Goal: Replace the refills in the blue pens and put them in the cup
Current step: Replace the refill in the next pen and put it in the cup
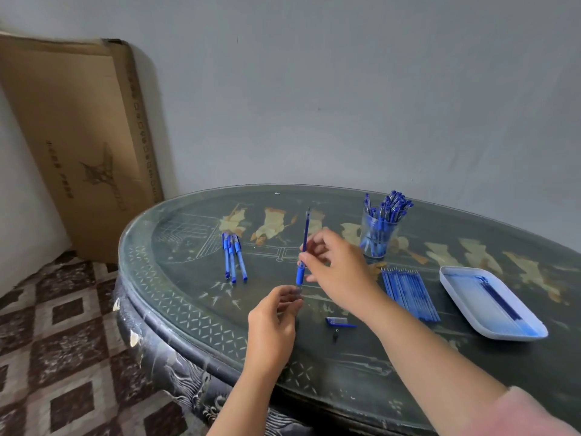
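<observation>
Blue pen [300,275] standing near upright at frame centre, refill [305,229] sticking out top. Left hand [273,319] pinching pen's lower end; right hand [342,272] pinching refill. Cup [377,240] sitting on table [314,372], right of centre.

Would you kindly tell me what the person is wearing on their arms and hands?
The left hand and right hand are bare, with no gloves, rings or watch visible. A pink sleeve begins near the right elbow; the left forearm is uncovered.
</observation>
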The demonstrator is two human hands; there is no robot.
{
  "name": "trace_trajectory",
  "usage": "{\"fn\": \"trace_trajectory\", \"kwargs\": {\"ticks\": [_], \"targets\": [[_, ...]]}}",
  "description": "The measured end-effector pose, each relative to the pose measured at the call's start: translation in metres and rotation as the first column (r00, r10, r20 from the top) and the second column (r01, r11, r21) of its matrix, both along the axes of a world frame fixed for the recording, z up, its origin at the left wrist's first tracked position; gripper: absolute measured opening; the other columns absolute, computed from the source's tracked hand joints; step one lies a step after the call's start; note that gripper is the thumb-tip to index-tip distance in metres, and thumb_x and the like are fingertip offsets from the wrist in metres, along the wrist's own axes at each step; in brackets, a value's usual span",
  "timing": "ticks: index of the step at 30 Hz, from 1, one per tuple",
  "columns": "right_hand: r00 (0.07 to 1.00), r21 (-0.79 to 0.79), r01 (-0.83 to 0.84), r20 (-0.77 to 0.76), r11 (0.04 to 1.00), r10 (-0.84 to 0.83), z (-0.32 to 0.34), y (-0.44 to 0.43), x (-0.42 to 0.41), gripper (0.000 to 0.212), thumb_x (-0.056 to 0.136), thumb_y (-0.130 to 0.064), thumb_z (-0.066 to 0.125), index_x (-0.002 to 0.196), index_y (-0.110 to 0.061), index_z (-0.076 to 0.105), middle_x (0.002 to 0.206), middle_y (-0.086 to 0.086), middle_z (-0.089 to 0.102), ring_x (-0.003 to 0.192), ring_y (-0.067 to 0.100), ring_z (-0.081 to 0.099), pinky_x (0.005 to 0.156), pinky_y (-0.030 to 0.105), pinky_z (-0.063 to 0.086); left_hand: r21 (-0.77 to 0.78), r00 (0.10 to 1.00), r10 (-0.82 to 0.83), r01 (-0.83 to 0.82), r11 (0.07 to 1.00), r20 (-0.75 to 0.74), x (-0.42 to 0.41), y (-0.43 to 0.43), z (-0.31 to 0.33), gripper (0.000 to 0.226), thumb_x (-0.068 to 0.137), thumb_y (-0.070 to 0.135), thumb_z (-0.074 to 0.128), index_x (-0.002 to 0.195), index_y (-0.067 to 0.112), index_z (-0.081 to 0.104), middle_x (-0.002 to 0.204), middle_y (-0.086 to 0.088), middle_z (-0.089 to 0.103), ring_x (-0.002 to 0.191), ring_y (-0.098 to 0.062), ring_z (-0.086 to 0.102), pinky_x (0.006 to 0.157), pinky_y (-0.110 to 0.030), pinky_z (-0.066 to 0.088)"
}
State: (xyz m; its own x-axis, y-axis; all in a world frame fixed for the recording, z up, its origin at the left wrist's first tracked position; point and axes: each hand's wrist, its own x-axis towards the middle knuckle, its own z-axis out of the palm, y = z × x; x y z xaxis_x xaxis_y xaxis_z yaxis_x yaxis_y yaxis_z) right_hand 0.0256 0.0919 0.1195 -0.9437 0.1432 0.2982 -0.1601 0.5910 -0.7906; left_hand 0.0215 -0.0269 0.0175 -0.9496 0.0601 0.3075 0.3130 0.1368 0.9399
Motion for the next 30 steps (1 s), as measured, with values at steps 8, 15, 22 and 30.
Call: {"fn": "trace_trajectory", "kwargs": {"ticks": [8,15,22,30], "targets": [[0.999,-0.071,0.007,0.050,0.997,-0.003,-0.016,0.001,0.003,0.006,0.091,-0.017,0.065,0.094,-0.022,0.063,0.086,-0.004,0.065,0.085,0.015,0.067,0.075,0.041,0.060,-0.010,1.000,0.003,-0.003,1.000,0.013,0.000,-0.001,0.000,0.034,0.087,0.002,0.067,0.091,0.035,0.063,0.086,0.009,0.071,0.081,-0.002,0.068,0.075,-0.014,0.051],[0.994,-0.172,0.045,0.102,0.984,-0.027,-0.024,0.012,0.019,0.012,0.092,-0.009,0.062,0.095,-0.018,0.067,0.087,-0.001,0.066,0.083,0.011,0.070,0.069,0.035,0.062,-0.006,0.999,0.012,-0.012,1.000,0.036,-0.002,0.000,-0.003,0.026,0.086,0.003,0.069,0.093,0.028,0.067,0.087,0.005,0.072,0.081,-0.006,0.068,0.078,-0.023,0.055],[0.946,0.184,0.211,0.207,0.960,-0.248,-0.065,0.042,0.062,0.012,0.082,-0.029,0.075,0.084,-0.027,0.063,0.080,-0.010,0.063,0.077,0.002,0.059,0.074,0.022,0.053,-0.031,0.999,0.010,-0.008,0.999,0.038,-0.001,0.001,-0.001,0.024,0.087,0.005,0.069,0.095,0.028,0.068,0.087,0.008,0.072,0.083,-0.002,0.067,0.079,-0.021,0.054],[0.937,0.271,0.213,0.214,0.939,-0.275,-0.085,0.031,0.059,0.006,0.086,-0.028,0.071,0.084,-0.023,0.068,0.085,-0.012,0.062,0.078,0.002,0.058,0.075,0.022,0.051,-0.032,0.999,0.003,-0.002,0.999,0.037,0.001,0.001,0.000,0.022,0.086,0.004,0.069,0.095,0.024,0.069,0.088,0.008,0.071,0.084,-0.003,0.067,0.079,-0.019,0.054]]}}
